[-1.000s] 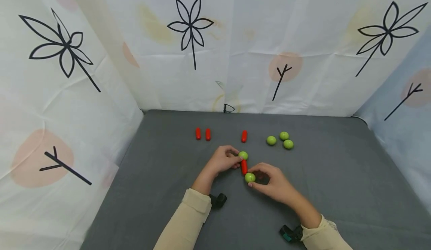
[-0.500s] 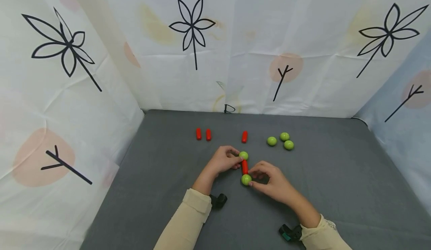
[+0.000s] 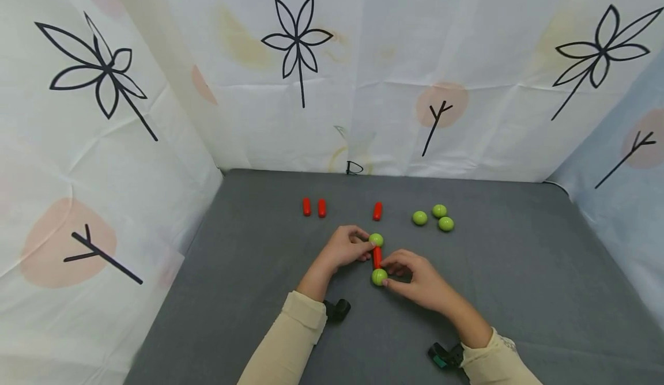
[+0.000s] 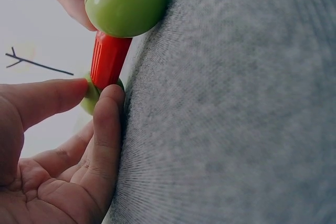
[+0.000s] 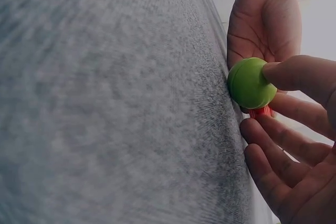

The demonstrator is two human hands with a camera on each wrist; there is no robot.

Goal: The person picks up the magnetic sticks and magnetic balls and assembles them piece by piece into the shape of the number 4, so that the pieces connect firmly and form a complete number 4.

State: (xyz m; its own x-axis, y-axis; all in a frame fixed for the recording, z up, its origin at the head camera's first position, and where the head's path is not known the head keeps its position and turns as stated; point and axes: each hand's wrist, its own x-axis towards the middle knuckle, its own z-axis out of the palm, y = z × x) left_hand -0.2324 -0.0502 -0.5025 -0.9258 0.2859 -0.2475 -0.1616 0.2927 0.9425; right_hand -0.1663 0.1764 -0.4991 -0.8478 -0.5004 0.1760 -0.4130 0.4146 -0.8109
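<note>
A ribbed red rod [image 3: 377, 257] lies on the grey cloth between two green balls, one at each end. At its far end my left hand [image 3: 343, 246] holds the far green ball [image 3: 376, 238] with thumb and fingertips. My right hand [image 3: 421, 281] has its thumb on the side of the near green ball [image 3: 379, 277], its index finger close to the joint with the rod. In the left wrist view the near green ball [image 4: 128, 6], with a seam round it, stands right against the red rod [image 4: 109, 59]. The right wrist view shows the thumb pressed on that ball [image 5: 251, 85].
Beyond the hands lie a single red rod [image 3: 377, 211] and, further left, two more red rods [image 3: 314, 207]. Three loose green balls [image 3: 439, 211] sit at the back right. Patterned white cloth [image 3: 363, 85] closes off the table's far edge and sides.
The near green ball has shifted slightly left, into line with the red rod's end, my right thumb following. Over the last half second both hands stay nearly still.
</note>
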